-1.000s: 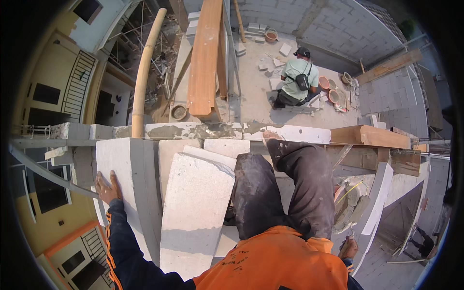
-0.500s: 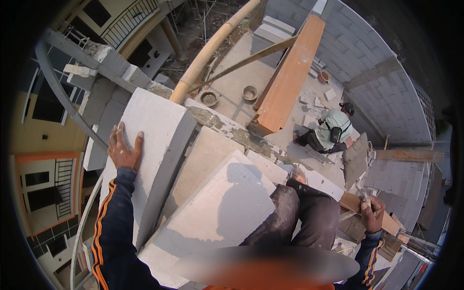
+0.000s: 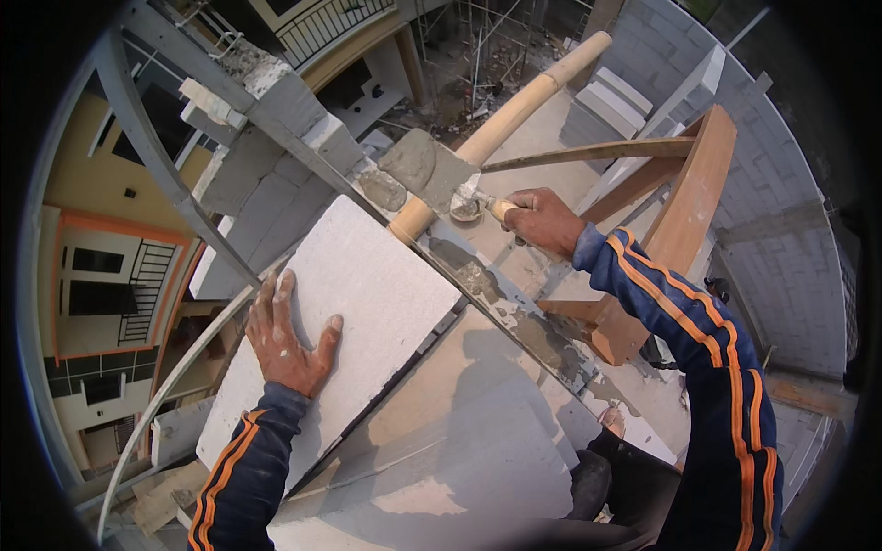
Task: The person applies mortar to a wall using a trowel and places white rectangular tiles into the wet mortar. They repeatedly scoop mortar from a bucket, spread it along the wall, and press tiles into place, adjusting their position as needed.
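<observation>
My left hand (image 3: 292, 344) lies spread on the top face of a large white lightweight concrete block (image 3: 367, 275), the thumb apart from the fingers. Beyond the block's far corner, my right hand (image 3: 547, 222) is closed round the handle of a trowel (image 3: 466, 195). Wet grey mortar (image 3: 413, 161) covers the trowel's blade, which is over or against the wall top beside a bamboo pole (image 3: 514, 106); whether it touches is unclear. A second pale block (image 3: 478, 459), partly in shadow, lies nearer to me, by my knees.
Mortar-smeared wall top (image 3: 487, 280) runs diagonally past the blocks. Right of it stands a brown wooden beam (image 3: 675, 230) with a brace (image 3: 588, 151). A curved grey pipe (image 3: 165, 179) passes on the left, with a deep drop toward the neighbouring house. My right arm mostly hides a co-worker.
My right hand has swung from the lower right up to the far side of the block, bringing the trowel into plain view. My left hand still rests on the block; the view has turned.
</observation>
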The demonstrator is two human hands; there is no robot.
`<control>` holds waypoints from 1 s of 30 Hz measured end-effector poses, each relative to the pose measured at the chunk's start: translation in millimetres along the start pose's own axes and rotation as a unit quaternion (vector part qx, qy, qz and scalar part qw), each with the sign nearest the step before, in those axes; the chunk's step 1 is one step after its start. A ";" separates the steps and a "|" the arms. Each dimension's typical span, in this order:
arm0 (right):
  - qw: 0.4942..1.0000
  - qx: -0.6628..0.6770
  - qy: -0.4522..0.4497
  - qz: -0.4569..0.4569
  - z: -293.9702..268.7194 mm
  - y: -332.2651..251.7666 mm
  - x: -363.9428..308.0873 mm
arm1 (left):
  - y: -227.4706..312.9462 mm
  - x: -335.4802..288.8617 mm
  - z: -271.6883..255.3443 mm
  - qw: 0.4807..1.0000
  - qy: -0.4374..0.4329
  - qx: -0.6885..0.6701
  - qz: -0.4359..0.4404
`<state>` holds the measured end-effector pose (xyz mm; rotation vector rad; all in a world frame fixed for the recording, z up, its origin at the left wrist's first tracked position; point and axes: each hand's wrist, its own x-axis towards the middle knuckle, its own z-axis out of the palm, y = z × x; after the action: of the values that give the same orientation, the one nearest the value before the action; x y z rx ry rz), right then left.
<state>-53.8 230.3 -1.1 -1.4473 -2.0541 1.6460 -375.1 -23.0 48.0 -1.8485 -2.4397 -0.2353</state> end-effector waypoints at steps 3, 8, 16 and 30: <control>0.985 -0.150 0.065 -0.049 49.1 -1.5 100.6 | 1.0 0.5 -3.0 1.000 -0.019 0.000 -0.009; 0.964 -0.254 0.073 -0.037 125.9 3.0 216.8 | 3.2 2.1 -4.4 0.999 -0.028 -0.019 -0.012; 0.949 -0.254 0.169 -0.080 199.0 27.6 262.6 | 3.4 4.9 -5.6 0.999 -0.027 -0.030 -0.007; 0.970 -0.202 0.127 -0.036 175.9 1.5 268.4 | 1.6 4.5 -0.8 1.000 -0.015 -0.022 0.007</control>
<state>-303.7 306.9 -187.3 -1.5756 -2.3423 0.9872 -374.9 -18.4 49.6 -1.8991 -2.4598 -0.2631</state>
